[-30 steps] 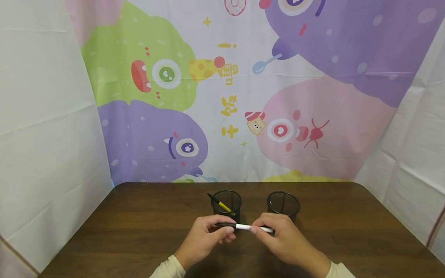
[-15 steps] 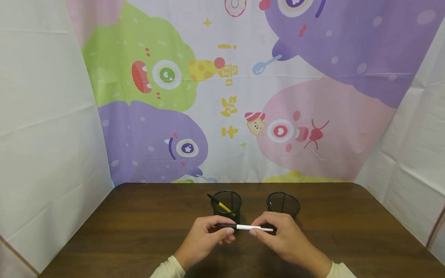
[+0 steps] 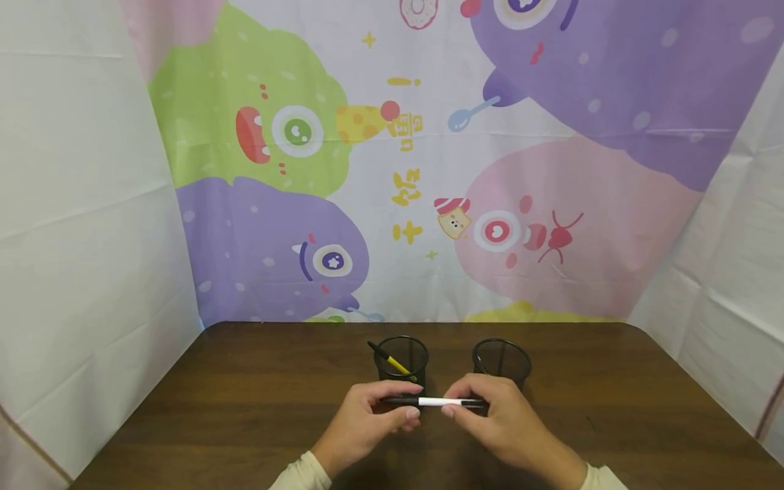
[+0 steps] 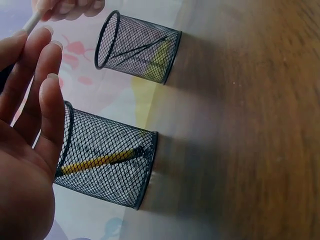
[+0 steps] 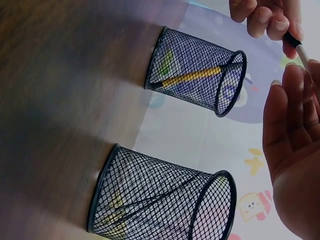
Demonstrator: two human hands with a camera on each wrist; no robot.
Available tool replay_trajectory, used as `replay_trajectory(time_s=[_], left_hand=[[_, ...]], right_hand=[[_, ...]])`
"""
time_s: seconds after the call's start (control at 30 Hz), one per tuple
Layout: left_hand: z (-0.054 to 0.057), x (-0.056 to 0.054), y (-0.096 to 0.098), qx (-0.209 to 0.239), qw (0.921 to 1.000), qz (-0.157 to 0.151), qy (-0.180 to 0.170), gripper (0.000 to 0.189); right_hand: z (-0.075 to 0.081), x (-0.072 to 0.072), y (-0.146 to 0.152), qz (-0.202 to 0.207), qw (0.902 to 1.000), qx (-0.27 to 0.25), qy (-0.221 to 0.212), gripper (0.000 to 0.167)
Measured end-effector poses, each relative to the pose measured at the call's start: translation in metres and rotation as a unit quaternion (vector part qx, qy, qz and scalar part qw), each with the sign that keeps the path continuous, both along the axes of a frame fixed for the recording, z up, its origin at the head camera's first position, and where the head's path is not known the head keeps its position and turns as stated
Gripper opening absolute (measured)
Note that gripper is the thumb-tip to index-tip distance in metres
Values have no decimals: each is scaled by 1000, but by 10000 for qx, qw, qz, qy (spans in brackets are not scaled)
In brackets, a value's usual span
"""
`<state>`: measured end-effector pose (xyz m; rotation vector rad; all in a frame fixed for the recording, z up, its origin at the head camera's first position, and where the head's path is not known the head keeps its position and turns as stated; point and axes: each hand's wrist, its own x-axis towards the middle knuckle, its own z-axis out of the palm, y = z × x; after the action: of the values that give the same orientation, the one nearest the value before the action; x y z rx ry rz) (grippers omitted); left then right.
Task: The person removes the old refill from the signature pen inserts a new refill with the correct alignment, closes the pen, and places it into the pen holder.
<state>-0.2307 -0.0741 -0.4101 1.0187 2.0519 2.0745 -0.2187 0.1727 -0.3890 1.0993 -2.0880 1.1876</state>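
Note:
A white pen with black end sections is held level between both hands in the head view. My left hand has thumb and forefinger around its black left end. My right hand pinches the pen near its other end, where the fingers hide part of it. Just beyond the left hand stands a black mesh pen cup with a yellow and black pen leaning in it. The second mesh pen cup is behind the right hand, partly covered by it.
The cups stand side by side, a gap between them, on a dark brown wooden table. A cartoon-printed cloth hangs behind its far edge. White cloth walls flank both sides.
The pen's right end showed white before and now shows black. My left thumb sits slightly lower, further from the forefinger. Both hands otherwise keep nearly the same place; the cups stand unchanged.

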Motion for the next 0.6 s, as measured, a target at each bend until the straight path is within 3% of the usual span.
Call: replay_trajectory(time_s=[0.17, 0.43, 0.6], left_hand=[[-1, 0, 1, -164, 9997, 157, 9, 22], [-3, 0, 1, -197, 9996, 211, 64, 20], [-2, 0, 1, -209, 9995, 250, -34, 21]], right_hand=[[1, 0, -1, 8, 10000, 55, 74, 22], [1, 2, -2, -7, 9993, 315, -218, 26], [0, 1, 0, -172, 9978, 498, -408, 12]])
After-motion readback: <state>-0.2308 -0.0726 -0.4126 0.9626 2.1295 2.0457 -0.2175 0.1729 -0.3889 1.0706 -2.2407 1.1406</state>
